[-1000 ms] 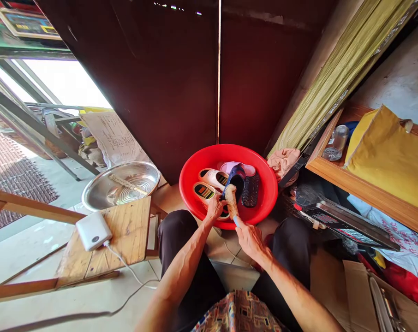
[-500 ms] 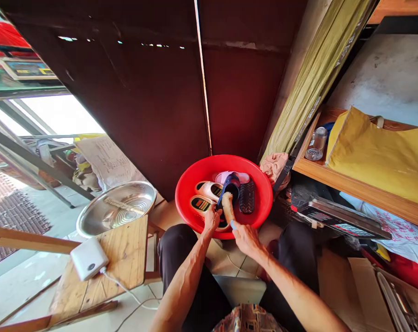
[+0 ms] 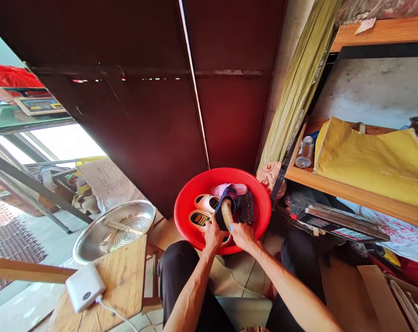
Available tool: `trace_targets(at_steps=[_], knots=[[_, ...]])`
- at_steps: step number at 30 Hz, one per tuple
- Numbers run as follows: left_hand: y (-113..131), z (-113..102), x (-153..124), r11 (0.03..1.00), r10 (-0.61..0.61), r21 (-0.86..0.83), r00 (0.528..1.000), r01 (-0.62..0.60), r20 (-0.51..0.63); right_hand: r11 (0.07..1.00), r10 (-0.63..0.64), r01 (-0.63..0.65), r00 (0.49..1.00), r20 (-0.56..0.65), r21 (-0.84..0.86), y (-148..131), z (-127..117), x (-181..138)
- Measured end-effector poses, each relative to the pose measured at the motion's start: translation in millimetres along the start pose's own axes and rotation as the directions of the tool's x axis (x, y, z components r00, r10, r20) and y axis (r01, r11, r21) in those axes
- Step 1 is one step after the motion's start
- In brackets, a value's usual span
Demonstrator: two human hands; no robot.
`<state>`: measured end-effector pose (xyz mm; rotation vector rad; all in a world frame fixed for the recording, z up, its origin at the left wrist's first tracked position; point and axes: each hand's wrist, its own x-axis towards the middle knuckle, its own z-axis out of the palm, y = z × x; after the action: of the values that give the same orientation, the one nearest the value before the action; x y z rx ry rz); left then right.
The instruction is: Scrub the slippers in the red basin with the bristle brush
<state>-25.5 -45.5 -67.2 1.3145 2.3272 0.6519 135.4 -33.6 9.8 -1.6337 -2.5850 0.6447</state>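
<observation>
Over a red basin [image 3: 186, 191], my left hand [image 3: 213, 234] is closed on the near end of a dark blue slipper [image 3: 231, 194], which is tilted up. My right hand [image 3: 244, 237] grips a scrubbing brush [image 3: 226, 212] by its blue-tipped handle. The brush's pale bristles lie inside the slipper, against its footbed. Beside it in the basin lies a dark slipper [image 3: 246, 208] with its ridged sole up. White shoes [image 3: 199, 219] with striped insoles sit to the left, partly behind my left hand. A pink slipper [image 3: 239, 189] rests at the back.
A steel basin [image 3: 87, 233] and a wooden stool [image 3: 126, 276] bearing a white corded device [image 3: 85, 287] stand left. A dark door [image 3: 143, 129] rises behind. On the right are a shelf [image 3: 333, 184], a yellow bag [image 3: 364, 152] and a scale [image 3: 340, 226].
The brush has moved deeper into the blue slipper, whose opening now faces me more. Both hands stay on their things. The whole view has shifted, with the scene sitting lower.
</observation>
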Motion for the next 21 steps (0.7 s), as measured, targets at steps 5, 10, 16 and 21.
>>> trace_targets(at_steps=[5, 10, 16, 21], knots=[[-3, 20, 9, 0.955, 0.072, 0.29, 0.997, -0.057, -0.039, 0.996, -0.061, 0.055, 0.994, 0.087, 0.074, 18, 23, -38], [-3, 29, 21, 0.899, 0.172, 0.414, 0.984, -0.141, -0.038, 0.999, 0.035, -0.038, 0.994, 0.102, 0.026, 44, -9, -13], [6, 32, 29, 0.804, 0.367, 0.504, 0.93, -0.316, -0.003, 0.992, 0.084, -0.086, 0.996, 0.033, 0.092, 40, 0, 16], [13, 31, 28, 0.866, 0.338, 0.397, 0.941, -0.303, -0.02, 0.985, 0.005, -0.01, 1.0, 0.029, 0.172, 48, 21, -11]])
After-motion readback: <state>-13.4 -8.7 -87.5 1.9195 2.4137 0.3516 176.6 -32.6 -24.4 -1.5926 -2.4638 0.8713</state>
